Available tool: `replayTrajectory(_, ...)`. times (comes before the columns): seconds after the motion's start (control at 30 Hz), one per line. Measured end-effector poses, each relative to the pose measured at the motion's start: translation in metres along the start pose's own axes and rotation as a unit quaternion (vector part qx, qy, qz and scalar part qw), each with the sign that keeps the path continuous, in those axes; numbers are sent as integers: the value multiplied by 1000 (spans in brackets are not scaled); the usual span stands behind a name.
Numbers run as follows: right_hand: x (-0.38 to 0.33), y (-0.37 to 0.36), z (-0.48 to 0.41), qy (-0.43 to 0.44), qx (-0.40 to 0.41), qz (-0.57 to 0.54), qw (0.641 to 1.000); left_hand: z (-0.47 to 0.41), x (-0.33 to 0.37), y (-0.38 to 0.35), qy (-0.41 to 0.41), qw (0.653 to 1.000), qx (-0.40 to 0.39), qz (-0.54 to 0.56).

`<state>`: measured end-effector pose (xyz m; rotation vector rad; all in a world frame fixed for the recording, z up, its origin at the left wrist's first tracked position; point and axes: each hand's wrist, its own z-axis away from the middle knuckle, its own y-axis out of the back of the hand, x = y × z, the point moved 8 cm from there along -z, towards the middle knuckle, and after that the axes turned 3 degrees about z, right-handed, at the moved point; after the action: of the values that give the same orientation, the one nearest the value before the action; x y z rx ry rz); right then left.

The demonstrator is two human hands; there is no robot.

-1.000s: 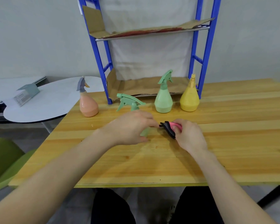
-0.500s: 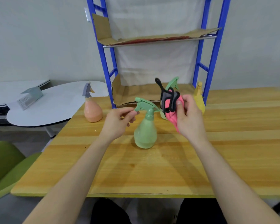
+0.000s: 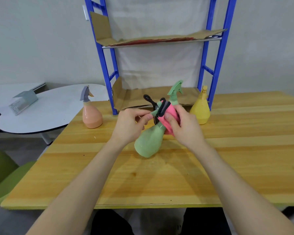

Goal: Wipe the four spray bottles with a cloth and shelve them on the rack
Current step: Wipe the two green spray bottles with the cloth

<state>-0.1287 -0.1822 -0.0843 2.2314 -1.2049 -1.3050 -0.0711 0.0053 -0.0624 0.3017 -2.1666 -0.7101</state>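
A light green spray bottle [image 3: 149, 141] is tilted above the wooden table [image 3: 227, 158], its base toward me. My left hand [image 3: 129, 126] grips its trigger head. My right hand [image 3: 182, 126] presses a pink cloth with black trim [image 3: 166, 112] against the bottle's neck. A second green bottle [image 3: 175, 94] stands behind the cloth, partly hidden. A yellow bottle [image 3: 201, 109] stands by the rack's right post. At the table's left stands a peach bottle with a grey head [image 3: 91, 112]. The blue rack [image 3: 107, 65] rises at the back, its shelves lined with cardboard.
A round white side table [image 3: 49, 112] with a grey box [image 3: 23, 102] lies to the left. A green chair [image 3: 3, 175] is at the lower left. The table's front edge runs close to my legs.
My left hand moved from the bottle's body to its head and tipped it. My right hand lifted the cloth off the table and brought it onto the bottle's neck.
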Motion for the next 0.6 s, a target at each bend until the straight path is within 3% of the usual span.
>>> replayTrajectory(0.1, 14, -11, 22, -21, -13, 9, 1000, 8, -2, -4, 0, 1000, 4, -16)
replayTrajectory(0.27, -23, 9, 0, 42, 17, -78, 996, 7, 11, 0, -29, 1000, 6, -5)
replayTrajectory(0.37, -36, 18, -15, 68, 37, -46, 996, 4, 21, 1, -48, 999, 8, 8)
replayTrajectory(0.5, -19, 20, -9, 7, 108, -58, 992, 12, 14, -6, -21, 999, 23, 39)
replayTrajectory(0.6, -14, 14, -2, 8, 68, -110, 992, 16, 8, -6, 6, 998, 31, 55)
